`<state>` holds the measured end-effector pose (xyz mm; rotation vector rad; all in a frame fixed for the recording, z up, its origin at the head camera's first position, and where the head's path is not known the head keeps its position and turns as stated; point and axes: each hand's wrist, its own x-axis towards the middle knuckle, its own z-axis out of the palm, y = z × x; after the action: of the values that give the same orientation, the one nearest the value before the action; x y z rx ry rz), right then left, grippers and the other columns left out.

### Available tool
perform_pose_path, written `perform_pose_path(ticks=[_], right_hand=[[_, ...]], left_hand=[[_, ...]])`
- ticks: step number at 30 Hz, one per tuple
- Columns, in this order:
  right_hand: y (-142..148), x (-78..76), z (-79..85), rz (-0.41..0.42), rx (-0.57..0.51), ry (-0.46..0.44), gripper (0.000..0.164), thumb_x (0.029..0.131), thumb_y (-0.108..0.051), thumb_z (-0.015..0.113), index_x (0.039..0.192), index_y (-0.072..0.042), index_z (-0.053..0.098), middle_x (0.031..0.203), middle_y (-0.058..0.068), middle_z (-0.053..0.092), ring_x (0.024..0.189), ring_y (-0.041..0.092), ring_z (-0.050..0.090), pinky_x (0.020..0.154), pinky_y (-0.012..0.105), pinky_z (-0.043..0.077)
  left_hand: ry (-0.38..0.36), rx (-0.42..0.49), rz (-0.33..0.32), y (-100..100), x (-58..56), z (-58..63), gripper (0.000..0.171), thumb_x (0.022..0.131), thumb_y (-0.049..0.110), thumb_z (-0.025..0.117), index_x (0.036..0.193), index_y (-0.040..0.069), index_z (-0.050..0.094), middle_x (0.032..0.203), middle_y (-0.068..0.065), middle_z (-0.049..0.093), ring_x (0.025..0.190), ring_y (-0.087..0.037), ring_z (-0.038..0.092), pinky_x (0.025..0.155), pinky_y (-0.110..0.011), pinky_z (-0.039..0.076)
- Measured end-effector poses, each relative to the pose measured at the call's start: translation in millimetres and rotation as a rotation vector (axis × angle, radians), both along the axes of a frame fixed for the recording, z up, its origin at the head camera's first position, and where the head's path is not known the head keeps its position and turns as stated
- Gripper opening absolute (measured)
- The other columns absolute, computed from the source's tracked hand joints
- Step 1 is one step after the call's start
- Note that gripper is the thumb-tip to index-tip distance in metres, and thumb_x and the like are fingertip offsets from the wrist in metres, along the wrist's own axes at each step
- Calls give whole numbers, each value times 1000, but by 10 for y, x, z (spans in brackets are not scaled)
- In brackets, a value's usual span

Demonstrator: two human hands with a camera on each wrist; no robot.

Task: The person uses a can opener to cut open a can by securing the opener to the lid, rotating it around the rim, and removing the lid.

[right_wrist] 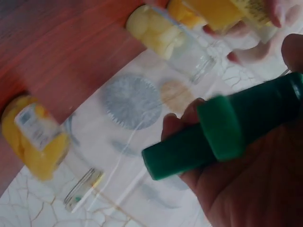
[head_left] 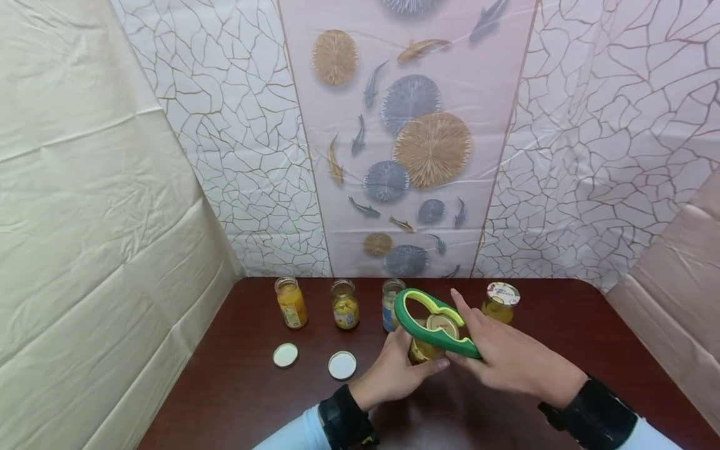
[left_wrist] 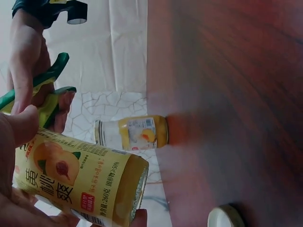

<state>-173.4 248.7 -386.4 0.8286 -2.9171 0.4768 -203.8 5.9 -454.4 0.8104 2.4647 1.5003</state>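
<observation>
My left hand [head_left: 388,373] grips a glass jar of yellow peaches [left_wrist: 80,177], tilted and raised over the table. Its label shows a peach, and its metal lid [head_left: 443,324] is on. In my right hand [head_left: 503,353] is a green jar opener [head_left: 430,336] with a lighter green toothed inner edge, held by its handles. The opener's loop overlaps the lid in the head view, the lid showing between its two arms. From the right wrist, the fingers lie along the dark green handles [right_wrist: 180,153], with the peach jar at the upper right.
Along the back of the dark red table [head_left: 242,387] stand three lidless jars: one [head_left: 291,306] at left, one [head_left: 345,307] beside it and one [head_left: 388,309] partly behind the opener. Two lids [head_left: 285,355] [head_left: 342,365] lie in front. A lidded jar [head_left: 499,304] stands behind my right hand.
</observation>
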Motion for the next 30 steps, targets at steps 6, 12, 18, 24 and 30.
perform_pose_path(ticks=[6, 12, 18, 24, 30], right_hand=[[-107, 31, 63, -18, 69, -32, 104, 101, -51, 70, 171, -4, 9, 136, 13, 65, 116, 19, 66, 87, 39, 59], [-165, 23, 111, -38, 97, -86, 97, 99, -47, 74, 168, 0, 24, 129, 12, 66, 111, 19, 66, 84, 38, 58], [-155, 14, 73, 21, 95, -26, 80, 100, -44, 74, 154, 4, 41, 113, 5, 67, 95, 11, 66, 75, 33, 57], [-177, 10, 4, 27, 81, 102, 45, 95, -26, 79, 127, -10, 52, 90, -10, 59, 69, -1, 53, 59, 24, 45], [-264, 12, 38, -37, 99, 257, 44, 76, -8, 82, 110, -16, 55, 72, -13, 50, 55, -2, 39, 49, 20, 33]], left_hand=[[34, 41, -9, 14, 4, -40, 56, 100, 45, 75, 150, 35, 51, 151, 4, 59, 145, -18, 53, 118, -45, 46], [4, 130, -29, 9, -6, -85, 53, 99, 37, 78, 146, 34, 54, 145, 7, 63, 138, -9, 59, 115, -32, 49], [-47, 140, -43, -11, -7, -133, 52, 99, 37, 79, 145, 32, 55, 144, 5, 63, 135, -9, 61, 113, -30, 50], [-96, 152, -57, -41, 25, -178, 53, 98, 36, 80, 144, 34, 54, 143, 8, 62, 132, -6, 61, 112, -29, 50], [-72, 134, -47, -63, 48, -172, 56, 100, 43, 76, 148, 42, 47, 145, 12, 60, 133, -5, 59, 113, -32, 49]])
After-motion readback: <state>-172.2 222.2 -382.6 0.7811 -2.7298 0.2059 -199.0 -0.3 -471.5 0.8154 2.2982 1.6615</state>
